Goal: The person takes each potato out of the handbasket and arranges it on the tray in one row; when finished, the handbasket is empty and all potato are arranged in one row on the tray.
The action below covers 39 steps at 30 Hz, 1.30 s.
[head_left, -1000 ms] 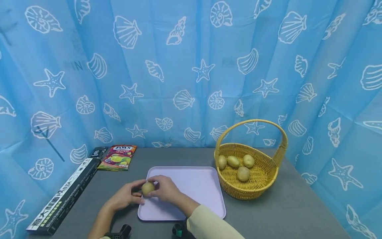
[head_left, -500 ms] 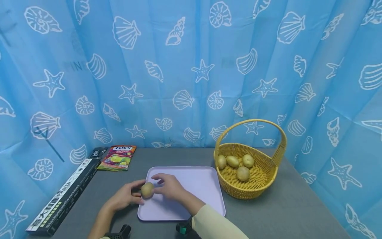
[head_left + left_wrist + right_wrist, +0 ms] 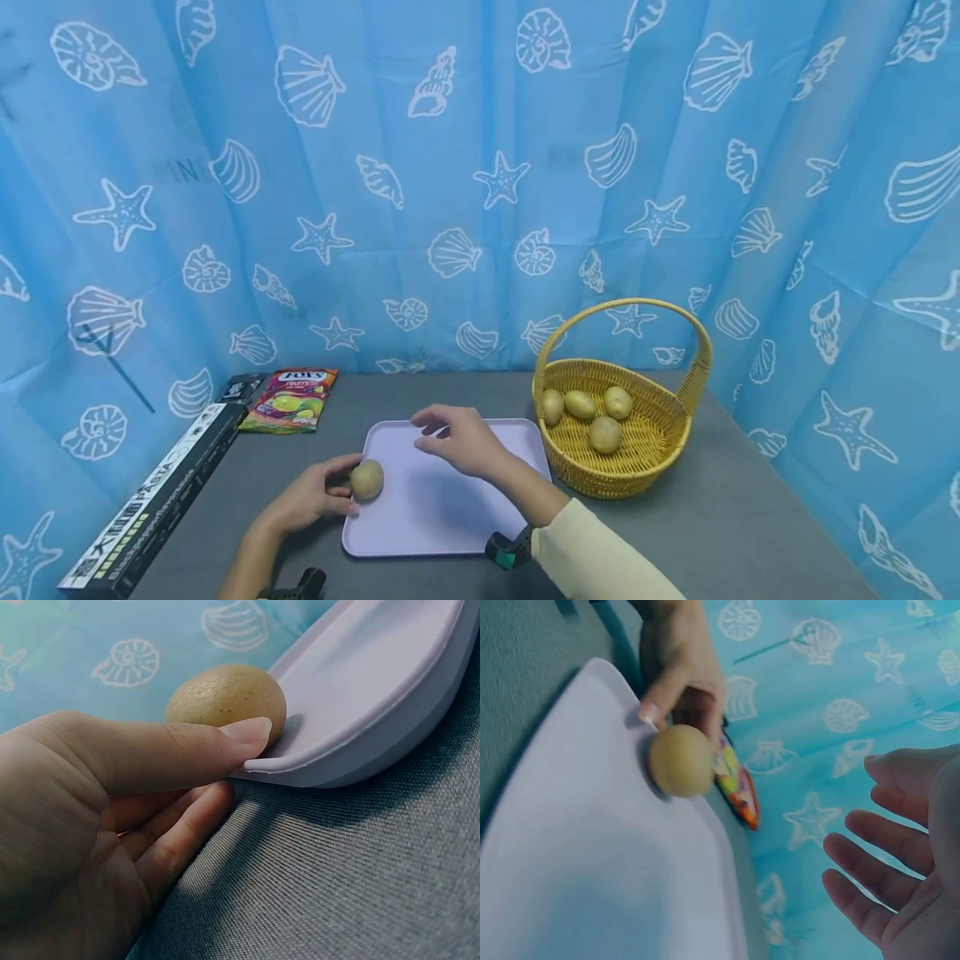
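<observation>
Placement of one potato (image 3: 367, 480) on the lilac tray (image 3: 405, 525) is looking nearly finished: the piece is resting just inside the left edge. The left grip (image 3: 309, 496) is cupping its outer side, thumb and fingers partly curled about it, so releasing it is appearing to be the only part left for this piece. The right grip (image 3: 467, 443) is hovering over the tray, fingers loosely spread and holding nothing. Four more potatoes (image 3: 605, 435) are lying in the yellow basket (image 3: 615, 485), which is standing right of the tray on the grey surface (image 3: 750, 533).
</observation>
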Tool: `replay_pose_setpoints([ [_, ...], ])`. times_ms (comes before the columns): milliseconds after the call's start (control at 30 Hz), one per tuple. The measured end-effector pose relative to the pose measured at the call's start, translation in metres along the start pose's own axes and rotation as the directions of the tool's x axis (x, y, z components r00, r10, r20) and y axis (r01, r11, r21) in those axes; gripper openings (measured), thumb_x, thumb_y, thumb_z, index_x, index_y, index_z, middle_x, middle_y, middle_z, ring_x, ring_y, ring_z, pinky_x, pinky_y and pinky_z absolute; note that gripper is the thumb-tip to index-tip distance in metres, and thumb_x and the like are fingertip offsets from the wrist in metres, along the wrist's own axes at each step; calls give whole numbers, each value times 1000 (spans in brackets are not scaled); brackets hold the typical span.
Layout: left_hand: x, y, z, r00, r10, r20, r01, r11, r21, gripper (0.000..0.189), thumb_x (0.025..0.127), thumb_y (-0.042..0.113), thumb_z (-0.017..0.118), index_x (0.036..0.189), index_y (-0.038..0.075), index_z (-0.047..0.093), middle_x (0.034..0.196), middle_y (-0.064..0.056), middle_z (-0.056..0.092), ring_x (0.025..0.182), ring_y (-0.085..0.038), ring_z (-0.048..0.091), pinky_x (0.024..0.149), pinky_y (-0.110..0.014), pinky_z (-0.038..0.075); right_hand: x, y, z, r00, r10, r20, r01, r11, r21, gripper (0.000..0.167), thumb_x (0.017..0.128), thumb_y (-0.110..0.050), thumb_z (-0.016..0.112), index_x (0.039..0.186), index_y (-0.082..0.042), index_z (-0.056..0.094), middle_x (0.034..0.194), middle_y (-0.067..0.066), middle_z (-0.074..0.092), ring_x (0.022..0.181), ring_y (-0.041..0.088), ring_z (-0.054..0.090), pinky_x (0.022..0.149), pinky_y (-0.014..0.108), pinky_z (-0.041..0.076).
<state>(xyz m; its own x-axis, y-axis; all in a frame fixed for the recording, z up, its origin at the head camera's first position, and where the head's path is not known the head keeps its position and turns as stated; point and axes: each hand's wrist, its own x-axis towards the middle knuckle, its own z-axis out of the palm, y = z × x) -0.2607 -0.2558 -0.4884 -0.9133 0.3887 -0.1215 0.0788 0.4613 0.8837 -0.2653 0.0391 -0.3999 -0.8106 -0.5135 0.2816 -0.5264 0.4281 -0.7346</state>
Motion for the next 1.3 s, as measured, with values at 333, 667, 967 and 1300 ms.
replay_pose_setpoints([
  [333,1,2,-1,1000,17,-4,-17,1000,21,85,76,20,84,145,-3,40,137,-28,46,114,-39,56,90,-45,53,-33,18,-57,996,-57,-75,50,994,-95,20,92,-16,67,111,-11,69,105,2,70,98,23,65,86,45,54],
  [667,1,1,-4,1000,11,7,-11,1000,24,87,75,22,84,145,-3,39,136,-27,48,113,-37,57,90,-45,53,-59,40,-130,999,-6,-44,-6,969,-246,23,92,-17,67,112,-8,69,102,4,70,91,16,65,80,33,55],
  [967,3,-1,-4,1000,13,11,-13,1000,21,86,76,22,83,146,-3,38,136,-27,48,112,-37,58,90,-47,52,-51,64,-191,971,199,129,-125,891,-437,33,94,-23,65,120,-4,65,109,9,68,102,27,63,85,45,53],
  [1300,4,-3,-4,1000,-2,-1,2,999,38,87,75,23,84,145,-2,39,134,-27,49,110,-37,59,90,-48,52,-36,109,-197,942,325,87,-275,894,-354,39,91,-14,66,126,1,59,128,25,56,118,45,51,96,56,45],
])
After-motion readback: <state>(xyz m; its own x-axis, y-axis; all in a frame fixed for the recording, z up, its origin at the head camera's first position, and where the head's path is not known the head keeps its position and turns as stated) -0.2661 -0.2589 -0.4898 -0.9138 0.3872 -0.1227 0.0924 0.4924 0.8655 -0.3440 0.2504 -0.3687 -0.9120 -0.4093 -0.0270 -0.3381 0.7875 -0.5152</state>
